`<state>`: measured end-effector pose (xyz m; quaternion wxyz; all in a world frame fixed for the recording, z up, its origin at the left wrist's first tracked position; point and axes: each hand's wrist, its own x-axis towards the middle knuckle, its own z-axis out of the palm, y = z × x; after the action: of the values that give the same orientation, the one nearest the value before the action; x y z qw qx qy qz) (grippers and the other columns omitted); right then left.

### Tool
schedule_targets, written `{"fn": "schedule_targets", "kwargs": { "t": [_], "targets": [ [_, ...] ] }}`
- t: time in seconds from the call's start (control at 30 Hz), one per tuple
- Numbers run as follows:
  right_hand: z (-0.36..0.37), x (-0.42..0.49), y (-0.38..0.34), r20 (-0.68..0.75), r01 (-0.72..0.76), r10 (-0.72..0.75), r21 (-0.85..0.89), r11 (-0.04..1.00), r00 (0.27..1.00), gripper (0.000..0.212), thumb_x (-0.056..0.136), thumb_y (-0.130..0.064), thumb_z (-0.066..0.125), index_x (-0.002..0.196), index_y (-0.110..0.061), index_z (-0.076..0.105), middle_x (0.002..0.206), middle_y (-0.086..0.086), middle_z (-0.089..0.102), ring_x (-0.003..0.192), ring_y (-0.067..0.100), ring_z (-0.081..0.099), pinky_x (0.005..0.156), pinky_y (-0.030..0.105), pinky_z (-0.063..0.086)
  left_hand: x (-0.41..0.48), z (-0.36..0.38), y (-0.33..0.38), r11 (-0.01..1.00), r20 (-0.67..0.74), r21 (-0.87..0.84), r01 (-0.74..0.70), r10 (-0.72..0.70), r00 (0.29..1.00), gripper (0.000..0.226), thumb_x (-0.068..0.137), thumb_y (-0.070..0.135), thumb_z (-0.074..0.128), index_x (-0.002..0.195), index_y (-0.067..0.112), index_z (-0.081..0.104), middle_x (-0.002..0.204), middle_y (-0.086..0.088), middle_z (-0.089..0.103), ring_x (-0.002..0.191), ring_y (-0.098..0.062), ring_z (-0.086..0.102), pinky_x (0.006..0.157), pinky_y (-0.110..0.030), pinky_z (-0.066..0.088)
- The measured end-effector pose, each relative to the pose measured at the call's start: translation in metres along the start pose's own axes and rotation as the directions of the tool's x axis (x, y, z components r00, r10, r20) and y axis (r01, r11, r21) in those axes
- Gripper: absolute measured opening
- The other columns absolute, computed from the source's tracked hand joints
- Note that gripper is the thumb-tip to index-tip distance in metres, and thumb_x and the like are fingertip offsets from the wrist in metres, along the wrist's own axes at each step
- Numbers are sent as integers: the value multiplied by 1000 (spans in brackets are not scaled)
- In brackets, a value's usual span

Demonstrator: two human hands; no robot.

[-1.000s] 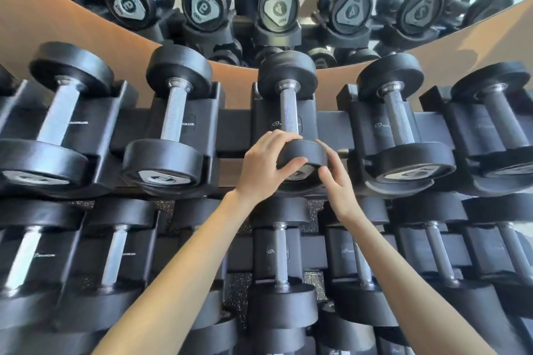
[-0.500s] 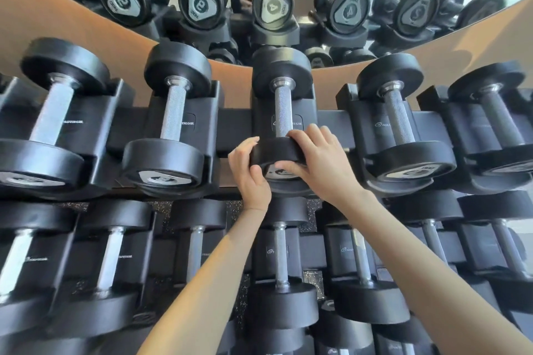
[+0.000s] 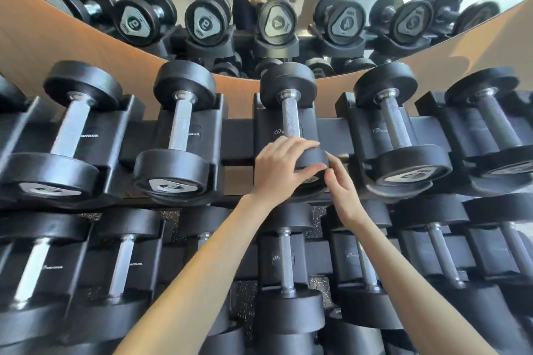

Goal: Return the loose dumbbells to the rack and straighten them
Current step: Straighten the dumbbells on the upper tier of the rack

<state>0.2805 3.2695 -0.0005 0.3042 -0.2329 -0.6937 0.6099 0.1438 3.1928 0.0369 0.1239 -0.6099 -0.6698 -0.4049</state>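
Neighbouring dumbbells [image 3: 178, 135] crowd both sides; my left hand [image 3: 281, 166] grips the middle dumbbell [image 3: 290, 115] by its near head, my right hand [image 3: 343, 190] touches the rim with its fingertips.

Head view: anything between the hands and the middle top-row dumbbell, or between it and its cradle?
Nothing visible. The dumbbell already lies in its cradle; the left hand grips its near head, the right hand touches that head's rim.

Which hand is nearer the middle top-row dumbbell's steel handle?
Left. The left hand wraps the near head, fingers reaching the handle; the right hand touches that head's lower right edge.
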Motion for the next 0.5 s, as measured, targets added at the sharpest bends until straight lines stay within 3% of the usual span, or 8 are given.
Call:
{"fn": "schedule_targets", "kwargs": {
  "t": [0.13,0.23,0.3,0.37,0.43,0.5],
  "targets": [
    [2,5,-12,14,3,-2,-39,999,1000,31,90,-11,49,120,-17,47,116,-1,56,103,-5,55,89,11,41,-10,4,-16,1000,-142,3,-30,30,989,44,86,48,57,103,9,70,94,-3,68,81,-23,63,74,-36,51],
    [9,11,-30,38,10,-4,-157,988,999,31,86,-16,64,115,-19,53,109,2,56,100,6,56,90,20,42,-17,4,-30,992,-224,-119,36,-62,973,55,91,55,44,103,7,67,92,-7,65,86,-22,59,80,-31,47],
    [17,15,-44,28,32,-25,-292,956,999,38,79,-30,68,114,-20,57,101,-3,55,95,10,55,87,22,40,-24,6,-38,968,-265,-240,69,-134,955,51,93,56,39,107,11,61,94,-8,61,89,-19,56,83,-26,43],
    [23,20,-55,28,65,-58,-504,861,998,54,72,-44,70,117,-14,60,95,-3,53,91,14,50,80,18,33,-34,13,-43,930,-315,-354,103,-222,923,42,97,48,38,110,13,56,98,-4,57,94,-12,52,87,-23,41],
    [27,27,-62,38,76,-68,-672,737,997,62,70,-48,72,120,-13,59,93,0,51,91,13,42,72,18,26,-41,24,-44,891,-355,-420,173,-336,873,27,92,24,40,110,12,55,100,2,54,94,-9,47,88,-24,40],
    [34,31,-68,46,72,-56,-753,654,997,64,69,-52,72,120,-14,59,93,1,49,93,14,38,71,22,26,-43,34,-41,865,-399,-433,254,-437,806,36,81,14,32,109,17,53,97,8,50,90,-8,41,87,-18,35]
  ]
}}
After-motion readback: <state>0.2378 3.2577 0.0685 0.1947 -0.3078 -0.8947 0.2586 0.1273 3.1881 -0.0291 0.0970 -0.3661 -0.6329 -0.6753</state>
